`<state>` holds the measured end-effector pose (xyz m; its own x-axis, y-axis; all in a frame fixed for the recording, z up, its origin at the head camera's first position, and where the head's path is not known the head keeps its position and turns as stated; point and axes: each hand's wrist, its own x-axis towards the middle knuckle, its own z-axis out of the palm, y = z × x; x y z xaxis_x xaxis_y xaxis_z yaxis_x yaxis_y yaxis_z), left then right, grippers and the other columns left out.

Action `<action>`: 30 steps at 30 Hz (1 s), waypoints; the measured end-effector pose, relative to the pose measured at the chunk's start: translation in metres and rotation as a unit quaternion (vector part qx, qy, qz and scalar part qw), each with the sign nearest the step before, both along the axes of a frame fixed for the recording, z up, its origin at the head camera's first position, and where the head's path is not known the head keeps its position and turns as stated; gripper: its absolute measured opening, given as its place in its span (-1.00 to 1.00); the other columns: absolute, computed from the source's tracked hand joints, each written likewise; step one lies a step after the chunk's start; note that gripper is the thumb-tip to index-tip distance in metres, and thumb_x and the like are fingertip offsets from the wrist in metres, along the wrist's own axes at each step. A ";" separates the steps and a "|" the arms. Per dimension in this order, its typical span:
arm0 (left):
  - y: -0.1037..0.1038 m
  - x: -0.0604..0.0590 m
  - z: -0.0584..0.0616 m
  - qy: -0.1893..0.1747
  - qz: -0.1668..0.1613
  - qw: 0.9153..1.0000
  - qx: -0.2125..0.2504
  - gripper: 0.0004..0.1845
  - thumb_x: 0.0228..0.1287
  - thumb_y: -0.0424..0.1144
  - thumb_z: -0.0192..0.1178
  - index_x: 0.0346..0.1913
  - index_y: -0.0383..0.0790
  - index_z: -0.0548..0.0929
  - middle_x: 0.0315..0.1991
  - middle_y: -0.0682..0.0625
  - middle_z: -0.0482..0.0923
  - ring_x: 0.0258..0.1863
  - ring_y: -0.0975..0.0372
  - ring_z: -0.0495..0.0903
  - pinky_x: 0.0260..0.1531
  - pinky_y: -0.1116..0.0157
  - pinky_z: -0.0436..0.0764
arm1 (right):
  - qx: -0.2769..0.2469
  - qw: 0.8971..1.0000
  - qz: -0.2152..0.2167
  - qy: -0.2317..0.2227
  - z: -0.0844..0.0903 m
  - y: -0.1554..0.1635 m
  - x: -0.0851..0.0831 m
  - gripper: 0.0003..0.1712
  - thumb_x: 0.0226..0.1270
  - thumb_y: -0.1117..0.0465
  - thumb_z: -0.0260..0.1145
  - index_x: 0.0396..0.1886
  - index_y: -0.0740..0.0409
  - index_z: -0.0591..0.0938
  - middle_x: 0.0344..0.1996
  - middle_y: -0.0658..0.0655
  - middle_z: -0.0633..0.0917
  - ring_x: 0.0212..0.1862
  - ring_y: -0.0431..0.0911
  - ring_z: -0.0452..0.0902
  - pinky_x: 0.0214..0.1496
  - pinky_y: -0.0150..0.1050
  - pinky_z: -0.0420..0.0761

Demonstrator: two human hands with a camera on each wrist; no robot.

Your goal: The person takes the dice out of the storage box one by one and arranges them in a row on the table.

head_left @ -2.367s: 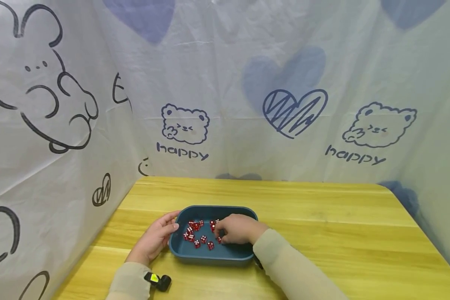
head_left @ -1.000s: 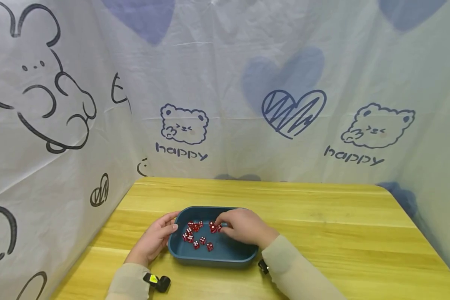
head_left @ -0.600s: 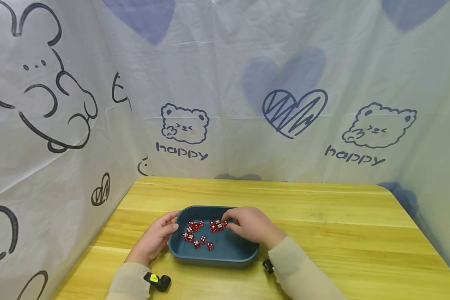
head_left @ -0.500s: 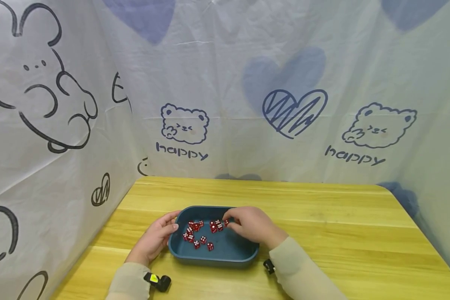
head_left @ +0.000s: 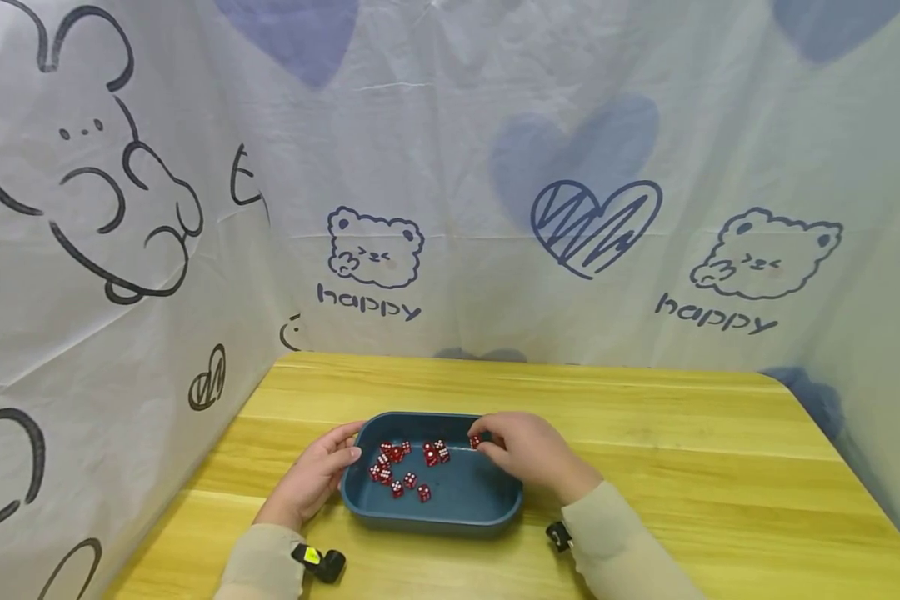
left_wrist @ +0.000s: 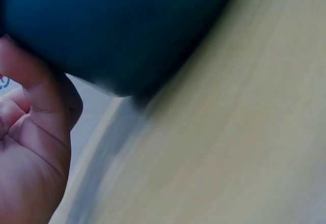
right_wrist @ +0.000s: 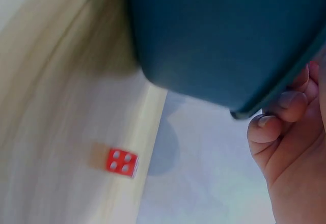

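Blue tray (head_left: 431, 527): stood on the bench (head_left: 720, 467), lower centre of the head view, red dice (head_left: 397, 452) inside. Left hand (head_left: 313, 479): fingers grasped its left end. Right hand (head_left: 534, 452): fingers pinched one die (head_left: 476, 442) at its upper right. Loose die (right_wrist: 121, 162): lay lower left, right wrist view.

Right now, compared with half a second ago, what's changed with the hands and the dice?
The right hand has moved rightward over the blue tray, and the red die pinched at its fingertips went along, away from the other dice. The left hand still holds the tray's left end; the other dice stayed put.
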<state>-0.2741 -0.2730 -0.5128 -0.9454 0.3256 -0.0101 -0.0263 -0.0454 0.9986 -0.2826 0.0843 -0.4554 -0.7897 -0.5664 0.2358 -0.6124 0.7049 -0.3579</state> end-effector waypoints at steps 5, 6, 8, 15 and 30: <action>0.001 0.000 -0.001 -0.003 0.000 1.000 0.002 -0.41 0.54 -0.43 0.00 0.52 -0.48 0.14 0.08 -0.32 0.44 -0.08 0.16 0.63 -0.18 0.27 0.70 | -0.016 1.000 -0.024 -0.009 -0.003 0.015 0.002 -0.77 0.43 0.07 0.36 0.02 -0.08 0.74 -0.59 -0.22 0.46 -0.53 -0.26 0.34 -0.45 -0.30 0.43; 0.001 0.000 -0.001 -0.004 0.000 1.000 0.003 -0.41 0.54 -0.43 0.00 0.52 -0.48 0.14 0.08 -0.32 0.44 -0.09 0.17 0.63 -0.20 0.28 0.70 | -0.021 0.999 -0.029 -0.010 -0.003 0.018 0.002 -0.77 0.43 0.08 0.36 0.02 -0.08 0.74 -0.58 -0.22 0.46 -0.53 -0.26 0.34 -0.44 -0.30 0.43; 0.001 0.000 -0.001 -0.004 0.004 1.000 0.002 -0.42 0.54 -0.43 0.00 0.52 -0.47 0.14 0.07 -0.32 0.44 -0.12 0.17 0.62 -0.26 0.31 0.70 | -0.032 0.999 -0.039 -0.012 -0.003 0.024 0.002 -0.77 0.43 0.09 0.36 0.03 -0.09 0.74 -0.57 -0.23 0.47 -0.52 -0.26 0.34 -0.43 -0.30 0.43; 0.002 -0.001 -0.001 -0.007 0.009 1.000 0.006 -0.41 0.53 -0.44 0.00 0.52 -0.46 0.14 0.02 -0.24 0.45 -0.20 0.22 0.59 -0.39 0.37 0.64 | -0.060 0.995 -0.067 -0.031 -0.005 0.039 0.002 -0.76 0.41 0.12 0.37 0.04 -0.08 0.73 -0.62 -0.16 0.45 -0.56 -0.23 0.35 -0.45 -0.27 0.41; 0.003 0.000 0.002 -0.011 0.010 1.000 0.000 -0.42 0.54 -0.44 0.00 0.53 -0.45 0.15 0.06 -0.26 0.45 -0.12 0.17 0.62 -0.25 0.28 0.70 | -0.101 0.985 -0.117 -0.081 -0.029 0.073 0.004 -0.77 0.36 0.23 0.33 -0.02 -0.03 0.73 -0.67 -0.11 0.46 -0.61 -0.21 0.31 -0.48 -0.27 0.39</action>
<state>-0.2738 -0.2704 -0.5109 -0.9516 0.3060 -0.0303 -0.0464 -0.0454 0.9979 -0.2788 0.1570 -0.4840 -0.9292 -0.3194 0.1862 -0.3660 0.7236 -0.5852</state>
